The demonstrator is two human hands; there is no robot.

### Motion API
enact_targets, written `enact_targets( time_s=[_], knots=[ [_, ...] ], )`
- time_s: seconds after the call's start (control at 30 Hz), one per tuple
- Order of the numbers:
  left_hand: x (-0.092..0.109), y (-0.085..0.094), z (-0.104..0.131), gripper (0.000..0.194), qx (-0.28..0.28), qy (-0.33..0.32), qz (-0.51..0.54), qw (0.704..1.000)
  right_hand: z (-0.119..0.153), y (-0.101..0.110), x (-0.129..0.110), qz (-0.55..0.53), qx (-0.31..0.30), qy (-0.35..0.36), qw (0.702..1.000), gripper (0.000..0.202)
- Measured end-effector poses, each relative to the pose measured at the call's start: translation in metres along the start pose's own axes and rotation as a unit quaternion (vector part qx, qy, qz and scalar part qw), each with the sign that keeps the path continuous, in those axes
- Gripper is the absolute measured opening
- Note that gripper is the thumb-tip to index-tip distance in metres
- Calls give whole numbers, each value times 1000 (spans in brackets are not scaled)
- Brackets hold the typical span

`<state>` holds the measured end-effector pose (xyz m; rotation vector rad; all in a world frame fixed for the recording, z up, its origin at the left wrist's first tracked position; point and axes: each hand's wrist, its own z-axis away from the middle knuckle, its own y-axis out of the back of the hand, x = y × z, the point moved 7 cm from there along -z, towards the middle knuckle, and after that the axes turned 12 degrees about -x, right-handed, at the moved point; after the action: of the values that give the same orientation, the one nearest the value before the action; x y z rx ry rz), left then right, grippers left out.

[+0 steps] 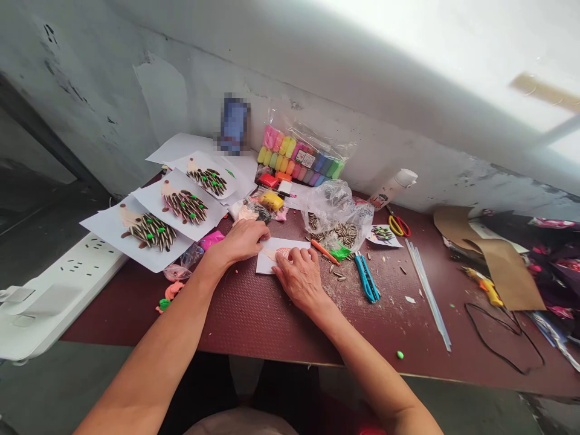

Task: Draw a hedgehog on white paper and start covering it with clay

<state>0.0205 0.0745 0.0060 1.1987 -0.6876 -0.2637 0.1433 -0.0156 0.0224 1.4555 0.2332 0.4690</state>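
Note:
A small white card (266, 263) lies on the dark red table in front of me, with an orange patterned shape (283, 252) partly showing on it. My left hand (247, 240) is at the card's upper left corner, thumb and fingers closed; anything between them is hidden. Bent over the card from the right, my right hand (300, 275) presses on it with closed fingers that cover part of the shape. Beyond my left hand is some peach clay (246, 212). An orange pen-like stick (325, 253) and a plastic bag (335, 208) with striped sunflower seeds (343, 234) lie right of the card.
Hedgehog pictures made with seeds (151, 232) lie left, near a white power strip (67, 284). Packed coloured clay (301, 157) and a white bottle (393, 188) stand behind. Rightward are a blue utility knife (366, 278), scissors (399, 225), glue sticks (428, 293) and a corded glue gun (487, 287).

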Motion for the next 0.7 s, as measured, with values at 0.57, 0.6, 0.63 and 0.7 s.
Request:
enact_targets(
  time_s=[0.57,0.6,0.63,0.7],
  knots=[
    [0,0,0,26,0,-3,6,1000,4,6,1,-20,33,14,999,35],
    [0,0,0,26,-2,-2,7,1000,3,7,0,-25,30,21,999,35],
    [0,0,0,26,-2,-1,8,1000,2,8,-2,-31,26,30,999,35],
    [1,1,1,26,-3,0,11,1000,-2,8,-6,-38,19,45,998,37]
  ],
)
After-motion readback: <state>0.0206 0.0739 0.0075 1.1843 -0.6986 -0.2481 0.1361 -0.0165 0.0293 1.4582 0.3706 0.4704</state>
